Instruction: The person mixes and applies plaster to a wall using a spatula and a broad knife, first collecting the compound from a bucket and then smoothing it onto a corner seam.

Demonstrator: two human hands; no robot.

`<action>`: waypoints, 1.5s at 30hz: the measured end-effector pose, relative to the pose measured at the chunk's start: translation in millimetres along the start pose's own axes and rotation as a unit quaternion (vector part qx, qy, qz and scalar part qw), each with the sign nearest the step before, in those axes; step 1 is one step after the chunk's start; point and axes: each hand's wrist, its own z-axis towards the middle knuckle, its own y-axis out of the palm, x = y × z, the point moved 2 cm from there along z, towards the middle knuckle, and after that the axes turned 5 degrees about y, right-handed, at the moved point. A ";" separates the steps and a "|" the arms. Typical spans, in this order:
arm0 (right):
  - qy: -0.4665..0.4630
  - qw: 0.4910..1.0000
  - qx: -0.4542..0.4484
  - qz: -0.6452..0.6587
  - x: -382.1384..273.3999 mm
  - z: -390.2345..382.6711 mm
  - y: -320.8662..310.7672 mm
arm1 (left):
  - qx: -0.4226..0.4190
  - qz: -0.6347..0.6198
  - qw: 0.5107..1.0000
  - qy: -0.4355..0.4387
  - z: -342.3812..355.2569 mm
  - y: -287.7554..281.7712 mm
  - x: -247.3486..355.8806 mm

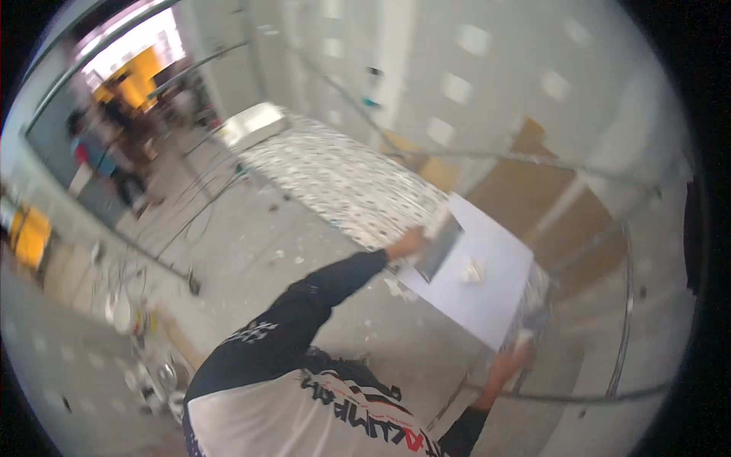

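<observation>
My left hand (411,242) grips a wide flat blade with a pale upper edge (440,247), held over the upper-left part of a white board (499,289). A small crumpled cream lump (472,272) sits near the board's middle. My right hand (512,358) is closed at the board's lower right, around a pale object blurred against grey, translucent material (533,305); I cannot make out what it is. The board lies at the right end of a long, mottled, covered platform (327,175).
Metal scaffold bars (609,167) cross around me. Brown boards (571,228) lean on the patched wall at right. A white block (251,126) sits at the platform's far end. People (106,164) are in the doorway area. Buckets (122,312) and cables stand on the floor at left.
</observation>
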 end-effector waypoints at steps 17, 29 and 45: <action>-0.361 0.918 -0.150 0.069 -240.7 -198.3 125.8 | 0.225 0.183 0.947 -0.139 -701.0 -282.1 -344.5; -0.282 0.926 -0.249 -0.025 -184.9 -301.1 194.7 | 0.359 0.102 0.595 -0.712 -1214.7 -234.8 -266.4; -0.613 0.475 -0.629 -0.042 -635.0 -910.8 434.6 | 0.545 -0.260 0.482 -0.635 -1087.3 -307.4 -374.1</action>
